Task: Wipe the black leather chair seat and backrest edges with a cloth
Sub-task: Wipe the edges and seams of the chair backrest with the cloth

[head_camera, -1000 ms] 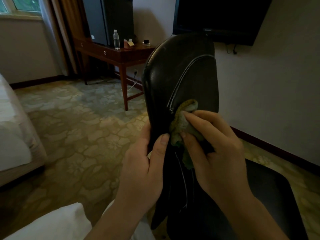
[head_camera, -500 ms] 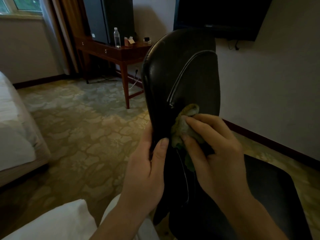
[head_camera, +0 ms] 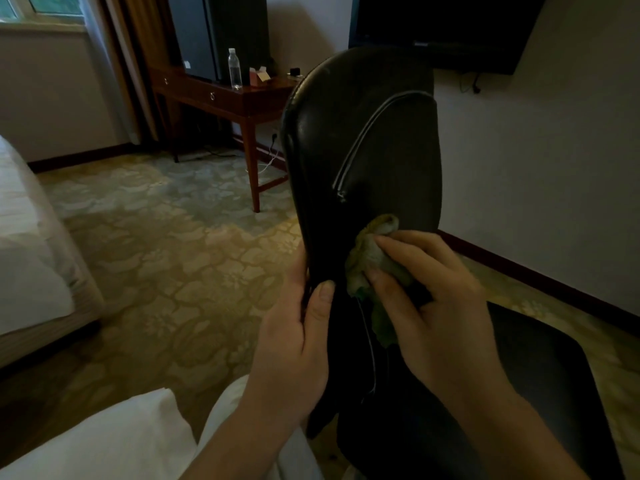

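The black leather chair's backrest (head_camera: 360, 140) rises in the middle of the view, seen edge-on, with a pale piping seam curving down it. Its seat (head_camera: 540, 368) spreads out at the lower right. My left hand (head_camera: 294, 344) grips the backrest's left edge, thumb on the front face and fingers behind. My right hand (head_camera: 436, 299) holds a crumpled green cloth (head_camera: 372, 258) and presses it against the backrest's lower part, just right of my left thumb. Most of the cloth is hidden under my fingers.
A wooden desk (head_camera: 225, 95) stands behind the chair with a water bottle (head_camera: 234, 68) and a small box (head_camera: 258, 77). A dark TV (head_camera: 440, 29) hangs on the right wall. A bed (head_camera: 31, 244) lies left, a white pillow (head_camera: 104, 441) at bottom left. Patterned carpet covers the floor.
My right hand and the cloth have slid slightly down and right along the backrest. My left hand keeps its grip on the edge. The view has tilted a little.
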